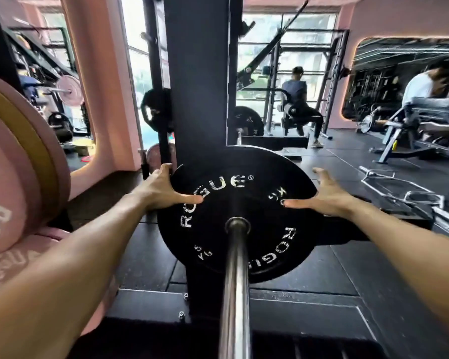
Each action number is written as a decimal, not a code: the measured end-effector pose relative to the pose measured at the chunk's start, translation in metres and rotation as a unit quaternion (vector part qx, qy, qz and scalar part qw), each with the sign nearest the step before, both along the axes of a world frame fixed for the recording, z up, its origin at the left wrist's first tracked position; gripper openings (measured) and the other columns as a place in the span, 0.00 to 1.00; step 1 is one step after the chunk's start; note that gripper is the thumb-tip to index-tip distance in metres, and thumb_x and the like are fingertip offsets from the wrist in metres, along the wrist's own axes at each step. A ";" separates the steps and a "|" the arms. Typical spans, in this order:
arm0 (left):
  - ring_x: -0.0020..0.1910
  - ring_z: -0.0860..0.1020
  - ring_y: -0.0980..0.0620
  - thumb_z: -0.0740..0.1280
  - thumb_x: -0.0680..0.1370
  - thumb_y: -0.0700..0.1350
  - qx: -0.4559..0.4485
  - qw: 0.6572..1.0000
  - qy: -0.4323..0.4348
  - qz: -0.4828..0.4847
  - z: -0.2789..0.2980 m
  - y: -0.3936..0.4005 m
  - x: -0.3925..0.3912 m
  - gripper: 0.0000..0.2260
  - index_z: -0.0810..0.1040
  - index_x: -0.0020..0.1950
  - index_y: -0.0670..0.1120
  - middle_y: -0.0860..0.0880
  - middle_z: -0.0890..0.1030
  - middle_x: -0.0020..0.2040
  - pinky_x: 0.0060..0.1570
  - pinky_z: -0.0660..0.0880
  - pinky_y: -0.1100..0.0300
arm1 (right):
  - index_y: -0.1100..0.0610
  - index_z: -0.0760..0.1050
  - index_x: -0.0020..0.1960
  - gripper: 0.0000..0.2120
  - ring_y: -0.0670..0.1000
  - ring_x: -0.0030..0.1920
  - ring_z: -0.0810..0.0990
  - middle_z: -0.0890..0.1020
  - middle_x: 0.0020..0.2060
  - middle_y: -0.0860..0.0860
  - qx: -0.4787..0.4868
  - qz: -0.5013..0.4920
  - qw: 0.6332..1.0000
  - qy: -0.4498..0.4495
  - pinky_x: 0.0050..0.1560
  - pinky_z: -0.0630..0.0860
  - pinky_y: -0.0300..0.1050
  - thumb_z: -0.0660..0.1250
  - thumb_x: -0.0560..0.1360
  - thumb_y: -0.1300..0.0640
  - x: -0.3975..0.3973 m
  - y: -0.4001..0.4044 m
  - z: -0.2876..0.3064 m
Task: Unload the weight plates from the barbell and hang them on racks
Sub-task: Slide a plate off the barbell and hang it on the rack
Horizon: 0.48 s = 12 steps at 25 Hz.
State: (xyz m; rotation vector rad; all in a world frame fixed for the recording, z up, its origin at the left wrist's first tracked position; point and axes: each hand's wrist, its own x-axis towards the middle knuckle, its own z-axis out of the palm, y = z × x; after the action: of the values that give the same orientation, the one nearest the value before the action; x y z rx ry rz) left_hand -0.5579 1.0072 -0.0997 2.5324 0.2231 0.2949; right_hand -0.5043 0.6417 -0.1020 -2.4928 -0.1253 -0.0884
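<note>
Gym: black rubber floor (322,268), pink walls, big windows at top centre, mirror at upper right.
Upright: black rack post (197,86) rose through centre frame, behind the plate.
Barbell: steel sleeve (235,281) ran from bottom centre up to the plate hub.
Plate: black Rogue plate (218,229), marked 5 KG, sat on the sleeve at mid-frame, face toward camera.
Left hand (163,189): fingers wrapped over the plate's upper-left rim, thumb flat on its face; it gripped the plate.
Right hand (322,195): fingers spread and straight at the right rim, thumb on the face; pressing, not curled round.
Left edge: pink plates (18,182) stacked, one yellow-rimmed.
Background: one person seated on a machine (298,104), centre right.
</note>
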 end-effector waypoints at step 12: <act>0.64 0.73 0.47 0.82 0.58 0.61 -0.108 0.984 -0.124 0.072 -0.089 0.003 0.043 0.44 0.59 0.60 0.46 0.48 0.73 0.63 0.58 0.68 0.59 | 0.54 0.76 0.56 0.51 0.51 0.52 0.81 0.82 0.49 0.48 0.094 -0.077 0.984 -0.129 0.57 0.78 0.48 0.75 0.42 0.24 0.040 0.015 -0.059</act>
State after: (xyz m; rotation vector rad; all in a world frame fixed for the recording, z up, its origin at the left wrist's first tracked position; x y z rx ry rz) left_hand -0.5146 1.0106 -0.1888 2.2437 0.3231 0.6059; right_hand -0.4640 0.6563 -0.1607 -2.2883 -0.0301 -0.4670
